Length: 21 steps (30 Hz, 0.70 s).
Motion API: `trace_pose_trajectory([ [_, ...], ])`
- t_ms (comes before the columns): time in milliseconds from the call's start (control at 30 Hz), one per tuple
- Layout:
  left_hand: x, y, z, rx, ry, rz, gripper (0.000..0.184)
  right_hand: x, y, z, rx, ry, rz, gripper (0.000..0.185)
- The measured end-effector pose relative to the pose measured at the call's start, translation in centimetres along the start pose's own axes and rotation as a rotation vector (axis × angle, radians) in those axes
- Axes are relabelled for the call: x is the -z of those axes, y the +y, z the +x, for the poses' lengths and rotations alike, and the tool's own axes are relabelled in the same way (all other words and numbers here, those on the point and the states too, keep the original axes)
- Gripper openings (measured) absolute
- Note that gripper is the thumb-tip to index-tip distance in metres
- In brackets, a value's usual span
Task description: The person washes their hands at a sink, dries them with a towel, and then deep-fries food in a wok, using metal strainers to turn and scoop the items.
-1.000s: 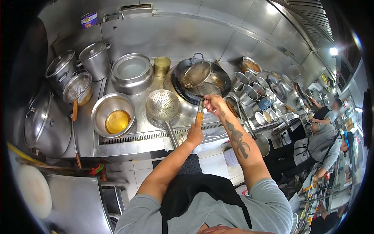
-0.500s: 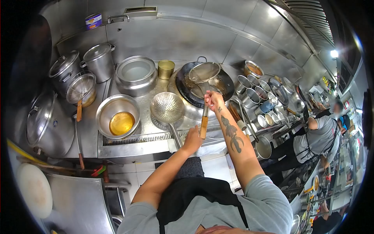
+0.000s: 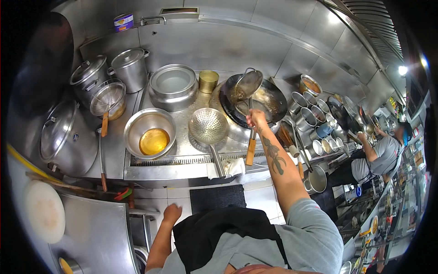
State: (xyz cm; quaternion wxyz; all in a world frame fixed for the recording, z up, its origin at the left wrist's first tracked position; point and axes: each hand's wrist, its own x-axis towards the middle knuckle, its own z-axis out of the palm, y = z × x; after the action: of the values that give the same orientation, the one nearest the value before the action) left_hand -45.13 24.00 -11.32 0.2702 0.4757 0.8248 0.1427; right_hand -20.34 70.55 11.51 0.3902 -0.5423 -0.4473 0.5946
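Observation:
My right hand point(image 3: 257, 118) grips the metal shaft of a mesh strainer point(image 3: 250, 84) with a wooden handle. The strainer's round head is tilted over a dark wok point(image 3: 232, 112), where wet brown residue shows. Down at my side, clear of the stove, my left hand point(image 3: 172, 213) is closed with nothing visible in it. A perforated skimmer point(image 3: 208, 124) lies left of the wok, its handle pointing toward me over a white cloth point(image 3: 235, 167). Further left, a steel bowl point(image 3: 129, 132) contains golden liquid.
A wide steel pot point(image 3: 174, 101) and a tin can point(image 3: 208, 82) stand behind the skimmer. Lidded pots point(image 3: 129, 73) and another strainer point(image 3: 108, 97) are at left. Several metal containers point(image 3: 306, 119) crowd the right. A co-worker point(image 3: 378, 155) stands further right.
My left hand has moved away from the skimmer's handle and dropped toward my body. The strainer in my right hand has tipped from nearly flat to steeply tilted over the wok.

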Motion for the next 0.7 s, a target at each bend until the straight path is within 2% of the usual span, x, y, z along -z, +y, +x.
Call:
trace_pose_trajectory([
  [133,-8.3,-13.9,-5.7,0.259,-0.185,0.109,0.029,1.2,1.3,-1.7,0.015,-0.042,0.063,0.023],
  [200,-9.8,-17.0,-8.2,0.319,-0.413,0.240,0.022,1.1,1.2,-3.1,-0.009,-0.038,0.079,0.025],
  [300,-14.5,-21.6,-10.5,0.445,-0.500,0.351,0.023,1.0,1.3,-3.6,-0.023,-0.042,0.136,0.025],
  [433,-15.4,-22.7,-9.3,0.311,-0.504,0.427,0.024,1.0,1.5,-2.5,-0.056,-0.054,0.269,0.021],
  [533,-14.3,-23.1,-7.4,0.149,-0.395,0.323,0.025,0.8,1.3,-2.4,-0.083,-0.099,0.346,0.018],
  [600,-14.6,-22.4,-5.5,0.220,-0.281,0.281,0.027,0.5,0.8,-2.3,-0.083,-0.120,0.389,0.018],
  [633,-14.8,-22.4,-4.8,0.153,-0.272,0.281,0.027,0.3,0.6,-2.2,-0.076,-0.124,0.407,0.017],
  [700,-14.8,-21.8,-4.8,0.161,-0.159,0.231,0.026,-0.4,-0.7,-2.9,-0.093,-0.147,0.455,0.011],
])
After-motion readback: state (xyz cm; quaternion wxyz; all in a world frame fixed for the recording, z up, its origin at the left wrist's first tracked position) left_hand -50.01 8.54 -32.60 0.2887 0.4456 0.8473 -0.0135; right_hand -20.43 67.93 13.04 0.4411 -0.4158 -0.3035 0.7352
